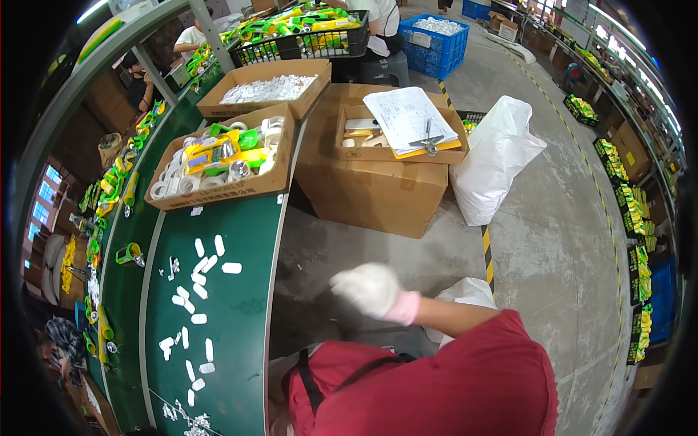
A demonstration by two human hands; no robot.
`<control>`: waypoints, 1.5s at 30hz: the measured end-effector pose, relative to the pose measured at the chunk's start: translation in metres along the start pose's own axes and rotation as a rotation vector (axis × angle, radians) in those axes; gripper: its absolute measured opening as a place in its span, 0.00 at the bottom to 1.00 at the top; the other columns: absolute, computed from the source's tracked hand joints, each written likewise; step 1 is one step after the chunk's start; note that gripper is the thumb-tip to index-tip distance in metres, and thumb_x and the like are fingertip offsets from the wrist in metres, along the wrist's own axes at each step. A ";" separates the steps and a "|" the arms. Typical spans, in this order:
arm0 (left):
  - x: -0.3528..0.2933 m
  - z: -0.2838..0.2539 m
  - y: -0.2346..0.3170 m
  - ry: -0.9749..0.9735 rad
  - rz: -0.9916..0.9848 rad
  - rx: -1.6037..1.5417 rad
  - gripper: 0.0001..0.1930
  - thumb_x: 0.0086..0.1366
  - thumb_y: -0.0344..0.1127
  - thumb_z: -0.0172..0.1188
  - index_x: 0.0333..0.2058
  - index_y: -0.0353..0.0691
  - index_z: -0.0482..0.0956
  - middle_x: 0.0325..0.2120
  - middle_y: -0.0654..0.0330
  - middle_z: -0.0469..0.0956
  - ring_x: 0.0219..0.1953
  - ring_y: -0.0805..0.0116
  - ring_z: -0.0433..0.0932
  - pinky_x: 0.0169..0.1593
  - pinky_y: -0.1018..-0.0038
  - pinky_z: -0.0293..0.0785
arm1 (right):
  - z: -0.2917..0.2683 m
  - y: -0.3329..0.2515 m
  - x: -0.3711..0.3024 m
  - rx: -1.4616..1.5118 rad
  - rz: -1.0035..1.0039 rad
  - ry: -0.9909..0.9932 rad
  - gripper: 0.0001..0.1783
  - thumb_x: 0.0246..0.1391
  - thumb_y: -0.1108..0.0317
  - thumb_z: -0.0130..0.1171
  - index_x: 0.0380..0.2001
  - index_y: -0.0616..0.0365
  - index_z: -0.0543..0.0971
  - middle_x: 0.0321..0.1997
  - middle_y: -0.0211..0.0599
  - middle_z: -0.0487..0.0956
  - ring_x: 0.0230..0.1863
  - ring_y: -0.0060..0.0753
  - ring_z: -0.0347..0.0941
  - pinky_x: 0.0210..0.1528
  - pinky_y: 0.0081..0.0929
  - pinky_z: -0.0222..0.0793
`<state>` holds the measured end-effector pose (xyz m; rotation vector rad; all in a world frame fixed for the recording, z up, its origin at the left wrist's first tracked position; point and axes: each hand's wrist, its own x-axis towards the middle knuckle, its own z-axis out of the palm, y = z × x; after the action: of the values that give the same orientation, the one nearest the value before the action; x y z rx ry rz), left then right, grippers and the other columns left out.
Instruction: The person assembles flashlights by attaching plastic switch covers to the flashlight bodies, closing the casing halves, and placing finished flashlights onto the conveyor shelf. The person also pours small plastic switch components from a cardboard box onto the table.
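My right hand (368, 291), in a white glove with a pink cuff, is over the floor to the right of the green work table (243, 240). Motion blurs its fingers, so what they hold, if anything, does not show. My left hand is out of view. Small white oval plastic pieces (199, 319) lie scattered on the table, nearest to my hand on its left. Tiny white parts (198, 424) are heaped at the table's near end. On the far part sits a cardboard tray (225, 195) of white rings and yellow-green plastic parts.
Behind that tray is a box of small white pieces (269, 89). A big carton (378, 192) on the floor carries a clipboard (411, 120); a white sack (494, 163) leans beside it. A conveyor (123, 291) with green-yellow items runs along the left. Other people work farther back.
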<state>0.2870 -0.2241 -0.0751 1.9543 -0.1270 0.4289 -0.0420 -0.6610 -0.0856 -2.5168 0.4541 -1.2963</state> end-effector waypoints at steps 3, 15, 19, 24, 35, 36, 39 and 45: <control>-0.023 0.015 0.026 -0.015 -0.004 0.073 0.29 0.57 0.50 0.38 0.42 0.24 0.66 0.37 0.40 0.71 0.39 0.50 0.70 0.42 0.62 0.68 | -0.051 0.089 -0.043 -0.309 0.347 0.118 0.06 0.50 0.72 0.49 0.28 0.56 0.76 0.32 0.40 0.78 0.32 0.43 0.74 0.36 0.36 0.69; -0.079 0.062 0.066 0.281 0.232 0.234 0.11 0.51 0.29 0.57 0.31 0.25 0.76 0.24 0.46 0.77 0.25 0.61 0.78 0.27 0.74 0.77 | -0.269 0.423 -0.094 -0.899 1.057 0.086 0.17 0.45 0.64 0.53 0.40 0.57 0.75 0.47 0.50 0.71 0.49 0.51 0.67 0.49 0.40 0.66; -0.100 0.082 0.067 0.330 0.328 0.327 0.10 0.52 0.30 0.58 0.31 0.27 0.76 0.25 0.48 0.77 0.25 0.62 0.77 0.28 0.73 0.76 | -0.263 0.497 -0.113 -1.042 1.228 0.102 0.24 0.46 0.55 0.53 0.46 0.54 0.74 0.52 0.47 0.69 0.58 0.48 0.60 0.57 0.37 0.60; -0.113 0.079 0.078 0.387 0.448 0.468 0.10 0.53 0.31 0.59 0.30 0.29 0.76 0.26 0.50 0.76 0.26 0.62 0.76 0.29 0.72 0.75 | -0.279 0.569 -0.174 -0.772 1.587 -0.242 0.27 0.47 0.48 0.49 0.45 0.56 0.74 0.51 0.49 0.71 0.56 0.49 0.63 0.54 0.41 0.62; -0.121 0.071 0.049 0.348 0.557 0.706 0.09 0.55 0.35 0.62 0.30 0.35 0.75 0.27 0.54 0.76 0.27 0.63 0.74 0.31 0.70 0.71 | -0.163 0.468 -0.332 -1.012 1.418 -0.056 0.15 0.53 0.65 0.45 0.39 0.57 0.77 0.41 0.49 0.77 0.44 0.45 0.74 0.46 0.40 0.69; -0.120 0.072 0.054 0.316 0.500 0.520 0.09 0.56 0.32 0.60 0.32 0.33 0.75 0.26 0.53 0.75 0.26 0.61 0.74 0.32 0.69 0.71 | -0.152 0.459 -0.317 -1.006 1.342 -0.310 0.13 0.52 0.67 0.45 0.36 0.55 0.78 0.37 0.46 0.78 0.41 0.44 0.75 0.42 0.38 0.71; -0.118 0.078 0.062 0.188 0.388 0.399 0.12 0.57 0.28 0.55 0.40 0.30 0.72 0.27 0.51 0.73 0.28 0.58 0.73 0.36 0.68 0.70 | -0.144 0.427 -0.290 -1.000 1.163 -0.691 0.12 0.51 0.69 0.45 0.32 0.56 0.79 0.34 0.44 0.79 0.37 0.44 0.77 0.38 0.37 0.73; -0.113 0.093 0.041 -0.123 0.303 -0.016 0.07 0.64 0.26 0.45 0.41 0.34 0.67 0.32 0.59 0.68 0.33 0.72 0.69 0.34 0.79 0.65 | -0.105 0.333 -0.302 -1.046 0.474 -0.725 0.10 0.47 0.69 0.49 0.30 0.56 0.79 0.30 0.43 0.79 0.33 0.42 0.77 0.34 0.34 0.72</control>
<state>0.1924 -0.3372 -0.1129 1.9506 -0.5086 0.5023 -0.3446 -0.8557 -0.3749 -3.0202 1.7006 0.1726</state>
